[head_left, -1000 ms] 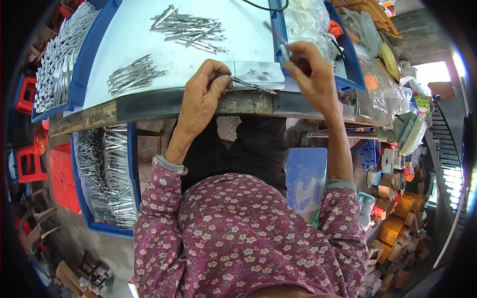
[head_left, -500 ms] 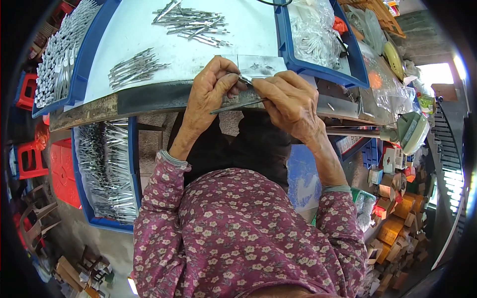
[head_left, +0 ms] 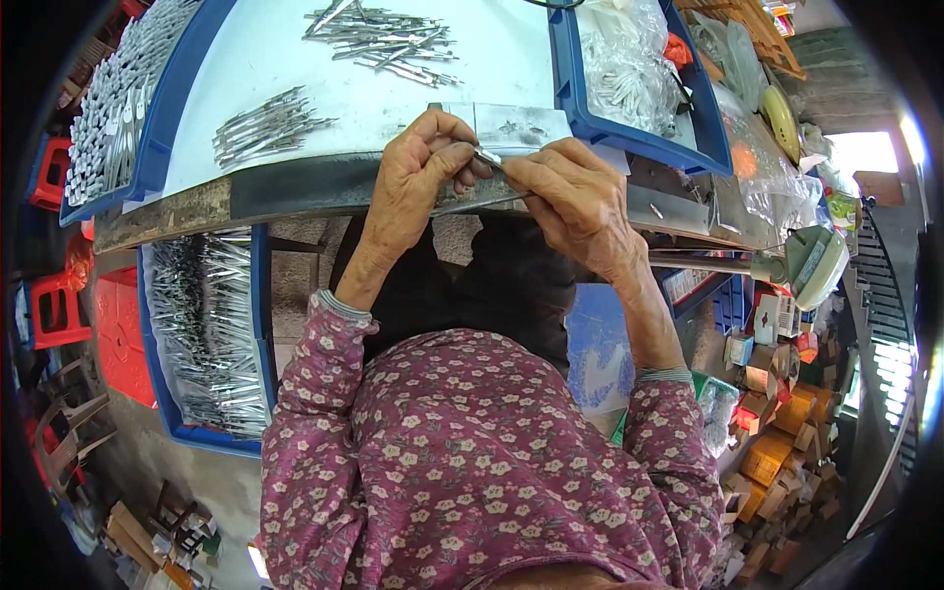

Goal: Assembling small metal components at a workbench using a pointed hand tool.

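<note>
- Left hand [head_left: 418, 177] pinches a metal piece [head_left: 487, 156] at the table's edge [head_left: 295, 187]; its ends are hidden.
- Right hand [head_left: 575, 202] clasps a rod [head_left: 482, 206], partly covered, and seemingly the piece too.

Left hand [head_left: 413, 177] is partly hiding metal piece [head_left: 488, 156]; right hand [head_left: 578, 202], thin rod [head_left: 482, 206]; top edge is cropping black cable [head_left: 554, 6].

Ok so the right hand [head_left: 580, 202] swung in next to the left hand [head_left: 418, 177], fingers now at the metal piece [head_left: 487, 156], thin rod [head_left: 482, 205] tipped down.
</note>
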The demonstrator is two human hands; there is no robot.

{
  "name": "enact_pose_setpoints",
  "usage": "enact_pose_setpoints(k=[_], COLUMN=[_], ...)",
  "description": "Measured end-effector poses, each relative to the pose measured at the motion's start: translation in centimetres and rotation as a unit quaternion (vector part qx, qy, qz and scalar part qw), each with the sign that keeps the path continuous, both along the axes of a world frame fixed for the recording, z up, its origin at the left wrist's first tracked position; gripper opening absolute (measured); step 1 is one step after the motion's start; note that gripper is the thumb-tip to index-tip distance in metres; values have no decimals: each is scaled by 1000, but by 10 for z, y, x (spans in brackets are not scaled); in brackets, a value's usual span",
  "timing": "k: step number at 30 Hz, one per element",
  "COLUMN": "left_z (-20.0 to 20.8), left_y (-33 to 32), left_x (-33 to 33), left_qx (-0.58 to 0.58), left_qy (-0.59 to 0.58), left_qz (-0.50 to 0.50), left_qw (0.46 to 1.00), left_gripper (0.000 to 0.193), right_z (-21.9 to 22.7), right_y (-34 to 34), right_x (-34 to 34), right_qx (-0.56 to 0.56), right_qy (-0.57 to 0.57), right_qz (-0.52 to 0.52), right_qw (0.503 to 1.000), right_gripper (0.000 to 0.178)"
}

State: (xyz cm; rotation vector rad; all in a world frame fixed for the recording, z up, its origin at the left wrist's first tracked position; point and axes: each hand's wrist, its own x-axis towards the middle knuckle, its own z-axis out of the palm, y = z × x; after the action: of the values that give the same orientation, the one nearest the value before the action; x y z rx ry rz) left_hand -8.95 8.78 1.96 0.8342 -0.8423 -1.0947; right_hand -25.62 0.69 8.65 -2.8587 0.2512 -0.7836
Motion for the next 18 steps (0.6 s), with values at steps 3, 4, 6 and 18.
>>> enact_pose_setpoints(k=[3, 4, 6, 18], left_z=[-2, -2, -3, 9], left_y=[-1, -1, -1, -15], left_x=[0, 0, 0, -5], left_qx=[-9, -3, 3, 9], left_qy=[17, 20, 23, -72], left_qz=[-3, -3, -3, 93], left_qw=[1000, 1000, 1000, 993], left_gripper=[11, 11, 10, 8], right_z=[1, 0, 1, -4], right_y=[-3, -4, -6, -34], right_x=[-1, -1, -2, 4], right_qx=[-7, -4, -1, 19], right_qy=[13, 19, 25, 13], right_qz=[10, 16, 22, -13], right_qw=[1000, 1000, 999, 1000], right_gripper=[32, 31, 30, 24])
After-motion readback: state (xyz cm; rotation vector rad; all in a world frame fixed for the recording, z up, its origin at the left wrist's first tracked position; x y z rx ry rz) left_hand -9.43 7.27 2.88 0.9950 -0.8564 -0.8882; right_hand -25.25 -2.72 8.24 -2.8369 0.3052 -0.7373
